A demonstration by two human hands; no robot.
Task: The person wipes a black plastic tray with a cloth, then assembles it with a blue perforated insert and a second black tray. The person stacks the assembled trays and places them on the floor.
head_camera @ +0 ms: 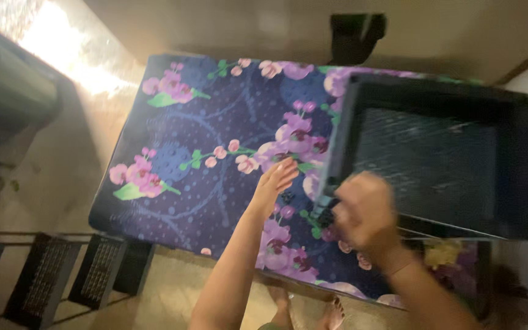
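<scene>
Purple and navy cloth with pink flowers and green leaves covers the table (pixel 215 183), which fills the middle of the view from the head camera and is the largest thing here. On its right part rests a dark plastic crate (pixel 435 153), open at the top, with a ribbed or latticed bottom; it sits tilted, its near left corner at the table's front half and its far side reaching toward the wall. Beyond the table, a dark chair back (pixel 355 36) stands against the pale floor. To the lower left, dark grated stands (pixel 62 275) sit on the floor beside the table. The right hand (pixel 365 211) is blurred and closes on the crate's near left corner, grasping the rim there. The left hand (pixel 274 180) lies released, fingers stretched flat on the cloth just beside that same corner, holding nothing. Between the two forearms, bare feet (pixel 331 311) show on the floor at the table's near edge.
</scene>
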